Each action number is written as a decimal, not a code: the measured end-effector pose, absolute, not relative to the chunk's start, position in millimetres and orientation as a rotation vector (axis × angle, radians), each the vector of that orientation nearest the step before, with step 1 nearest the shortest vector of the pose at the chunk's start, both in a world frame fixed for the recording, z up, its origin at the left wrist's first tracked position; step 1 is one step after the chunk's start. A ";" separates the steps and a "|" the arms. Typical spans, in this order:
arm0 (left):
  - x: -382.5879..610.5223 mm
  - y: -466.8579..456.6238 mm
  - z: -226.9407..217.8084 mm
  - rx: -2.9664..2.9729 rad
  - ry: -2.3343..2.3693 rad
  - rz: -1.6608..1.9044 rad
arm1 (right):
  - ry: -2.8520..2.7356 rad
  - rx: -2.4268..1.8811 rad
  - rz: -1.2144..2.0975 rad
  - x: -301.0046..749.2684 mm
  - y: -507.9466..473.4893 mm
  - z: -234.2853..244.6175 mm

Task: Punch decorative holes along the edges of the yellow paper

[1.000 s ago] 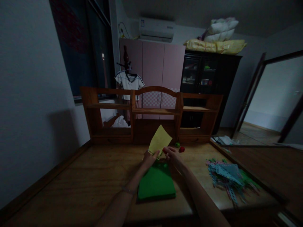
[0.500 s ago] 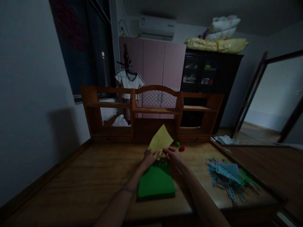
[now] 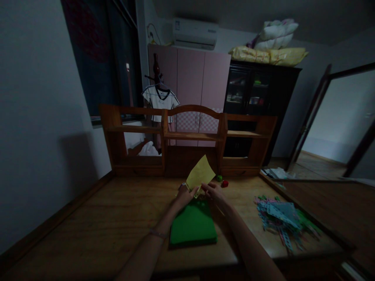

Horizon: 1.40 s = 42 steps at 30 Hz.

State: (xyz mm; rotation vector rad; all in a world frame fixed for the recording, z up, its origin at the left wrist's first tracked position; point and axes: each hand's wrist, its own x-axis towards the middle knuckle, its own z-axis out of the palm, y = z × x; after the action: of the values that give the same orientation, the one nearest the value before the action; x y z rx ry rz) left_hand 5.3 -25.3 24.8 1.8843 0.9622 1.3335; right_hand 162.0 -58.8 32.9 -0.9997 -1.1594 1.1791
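A yellow sheet of paper [image 3: 201, 172] stands tilted above the far end of a green pad or folded cloth [image 3: 193, 226]. Its lower edge shows a patterned or perforated strip. My left hand [image 3: 185, 196] grips that lower edge, thumb in front. Close beside it, my right hand [image 3: 213, 192] has its fingers pinched together at the sheet's lower right part. Something small and red shows at those fingertips; I cannot make out what it is. Just beyond my right hand lie a small green object [image 3: 219, 178] and a small red object [image 3: 225, 183].
A loose pile of blue, pink and green strips [image 3: 283, 216] lies on the right of the wooden desk [image 3: 117, 222]. Along the back stands a low wooden shelf unit [image 3: 191, 136]. A raised rim [image 3: 310, 218] borders the desk's right side.
The yellow sheet has shifted slightly right and turned a little. Both hands stay in nearly the same place, still at its lower edge.
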 end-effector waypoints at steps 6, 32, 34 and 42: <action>5.0 -27.6 26.6 1.855 0.972 1.313 | -1.139 -1.066 1.101 160.4 -55.8 29.3; 4.1 -22.0 21.3 1.923 0.924 1.309 | -1.099 -0.979 1.199 153.8 -67.3 41.4; 4.1 -21.3 20.1 1.917 0.960 1.288 | -1.084 -0.958 1.200 151.0 -71.9 45.6; 4.0 -15.9 16.3 2.049 0.934 1.298 | -1.083 -1.001 1.168 153.6 -69.3 43.7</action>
State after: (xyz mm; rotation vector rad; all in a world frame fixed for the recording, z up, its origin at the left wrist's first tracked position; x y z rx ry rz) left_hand 4.0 -15.9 16.3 2.0488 0.9335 1.2979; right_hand 153.6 -69.3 43.7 -1.0011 -1.0829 1.1676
